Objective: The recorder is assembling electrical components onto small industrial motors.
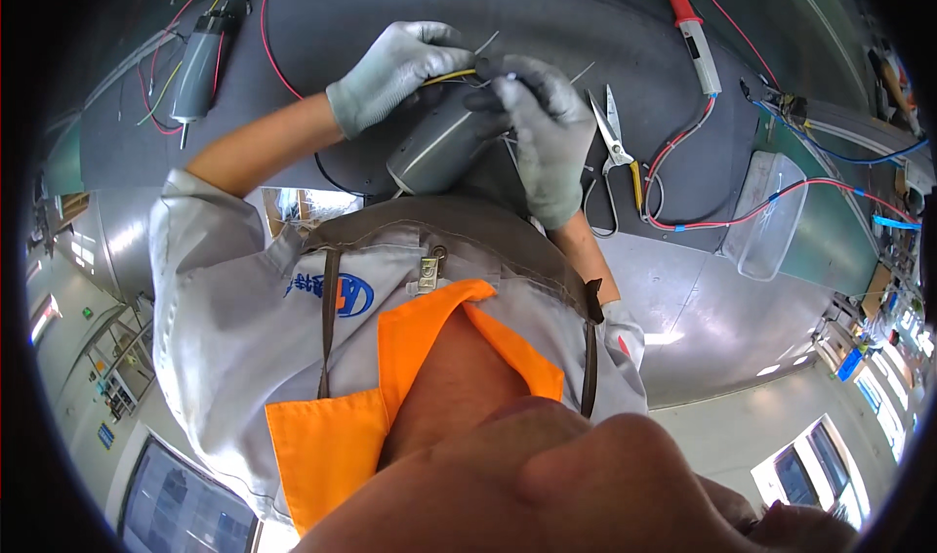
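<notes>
A grey cylindrical motor lies at the table's near edge, tilted, its shaft end toward my apron. My left hand, in a pale work glove, pinches a yellow wire above the motor. My right hand, gloved with darkened fingertips, is closed at the motor's far end, beside the yellow wire's tip. What its fingertips hold is too small and partly hidden to make out. Thin pale strips stick out around the fingers. To the right of my right hand lie scissors with blades parted.
Another grey motor with red and yellow leads stands at the left. A red-handled probe lies far right, its red-and-grey cable looping past the scissors. A clear plastic tray sits at the right edge of the dark tabletop.
</notes>
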`<state>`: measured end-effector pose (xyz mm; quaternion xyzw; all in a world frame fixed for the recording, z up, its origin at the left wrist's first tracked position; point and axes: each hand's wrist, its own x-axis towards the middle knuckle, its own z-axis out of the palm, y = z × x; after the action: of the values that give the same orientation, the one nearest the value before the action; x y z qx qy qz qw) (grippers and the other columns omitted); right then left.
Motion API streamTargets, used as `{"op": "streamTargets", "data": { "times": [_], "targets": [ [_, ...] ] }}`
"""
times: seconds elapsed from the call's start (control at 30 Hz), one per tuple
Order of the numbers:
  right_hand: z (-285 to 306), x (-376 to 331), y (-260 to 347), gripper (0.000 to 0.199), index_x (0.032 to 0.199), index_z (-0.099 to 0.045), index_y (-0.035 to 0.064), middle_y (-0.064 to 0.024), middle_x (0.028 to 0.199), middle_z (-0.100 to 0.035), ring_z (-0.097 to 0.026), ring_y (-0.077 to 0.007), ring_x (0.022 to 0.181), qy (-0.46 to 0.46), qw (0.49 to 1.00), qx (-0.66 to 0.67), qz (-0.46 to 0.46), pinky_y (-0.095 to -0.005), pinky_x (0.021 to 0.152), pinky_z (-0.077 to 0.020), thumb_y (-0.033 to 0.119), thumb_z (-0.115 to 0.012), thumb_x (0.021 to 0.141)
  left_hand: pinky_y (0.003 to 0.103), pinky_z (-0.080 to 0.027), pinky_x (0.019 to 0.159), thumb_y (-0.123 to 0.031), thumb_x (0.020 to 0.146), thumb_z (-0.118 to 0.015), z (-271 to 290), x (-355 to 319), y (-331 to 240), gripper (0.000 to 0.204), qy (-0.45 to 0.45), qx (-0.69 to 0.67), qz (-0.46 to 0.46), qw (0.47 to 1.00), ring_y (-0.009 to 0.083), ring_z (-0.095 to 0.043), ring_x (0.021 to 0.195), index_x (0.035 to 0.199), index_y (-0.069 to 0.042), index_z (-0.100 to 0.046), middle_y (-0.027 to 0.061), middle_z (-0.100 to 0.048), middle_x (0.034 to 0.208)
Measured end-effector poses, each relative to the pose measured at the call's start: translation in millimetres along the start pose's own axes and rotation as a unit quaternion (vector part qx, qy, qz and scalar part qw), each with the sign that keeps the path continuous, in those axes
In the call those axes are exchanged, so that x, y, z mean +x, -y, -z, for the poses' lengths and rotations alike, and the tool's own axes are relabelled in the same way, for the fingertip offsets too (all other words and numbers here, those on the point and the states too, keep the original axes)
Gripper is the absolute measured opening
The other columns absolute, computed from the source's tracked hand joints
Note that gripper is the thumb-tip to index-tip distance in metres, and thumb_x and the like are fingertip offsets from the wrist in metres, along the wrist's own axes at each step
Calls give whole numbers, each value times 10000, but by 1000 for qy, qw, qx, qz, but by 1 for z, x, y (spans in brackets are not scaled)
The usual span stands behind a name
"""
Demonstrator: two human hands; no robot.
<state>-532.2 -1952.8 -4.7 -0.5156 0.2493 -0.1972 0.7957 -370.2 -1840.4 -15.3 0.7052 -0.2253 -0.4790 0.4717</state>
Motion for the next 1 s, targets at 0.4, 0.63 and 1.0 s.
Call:
{"op": "streamTargets", "data": {
  "times": [0.4,0.63,1.0],
  "targets": [
    [26,25,15,430,1320,-562,-41,-100,867,-722,-628,-87,612,39,997,-38,-51,-208,518,-487,63,-642,910,233,-526,742,-114,915,-698,-16,3,7,192,-21,48,-122,991,38,-599,817,1035,35,-712,29,-717,878],
    [46,34,36,455,1309,-591,-28,-56,810,-697,-581,-41,580,104,973,-101,-179,-184,498,-432,123,-676,888,221,-517,811,-70,944,-661,-38,6,5,190,6,-12,-116,993,66,-621,886,1099,34,-698,34,-698,964],
    [68,16,26,96,906,-713,4,-165,837,-690,-656,-278,703,8,852,-478,215,-360,662,-517,72,-685,844,296,-545,748,-69,890,-667,-61,-8,-1,228,-55,39,-214,974,139,-674,825,1106,1,-684,99,-712,927]
  ]
}}
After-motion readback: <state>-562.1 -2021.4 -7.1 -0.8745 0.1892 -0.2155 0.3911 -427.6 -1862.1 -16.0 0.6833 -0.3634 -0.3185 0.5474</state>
